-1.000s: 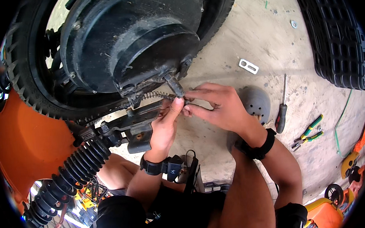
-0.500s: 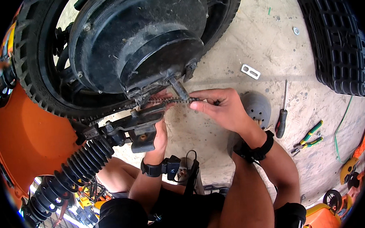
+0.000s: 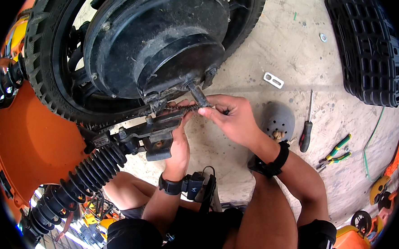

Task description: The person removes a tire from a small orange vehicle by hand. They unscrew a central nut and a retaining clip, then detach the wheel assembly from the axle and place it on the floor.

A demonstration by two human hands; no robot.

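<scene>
Fingers and thumb of the right hand (image 3: 237, 119) are pinched together on the right-hand end of a thin, dark coil spring (image 3: 180, 108), right by the tip of the threaded axle (image 3: 199, 94). From there the spring runs left, below the wheel hub (image 3: 172, 44), toward a dark fitting (image 3: 155, 103) at its lower edge. At the spring's middle is the left hand (image 3: 178, 146), reaching up from behind the black bracket (image 3: 159, 144) (its fingers are partly covered, so I cannot tell whether they close on the spring). A black shock absorber (image 3: 83, 180) slants down to the lower left, beside an orange panel (image 3: 42, 137). On the floor to the right lie a slotted metal plate (image 3: 267, 77), a nut (image 3: 320, 37), a screwdriver (image 3: 305, 136) and pliers (image 3: 340, 147) with green-and-yellow handles; a grey shoe (image 3: 278, 116) stands near the right forearm.
</scene>
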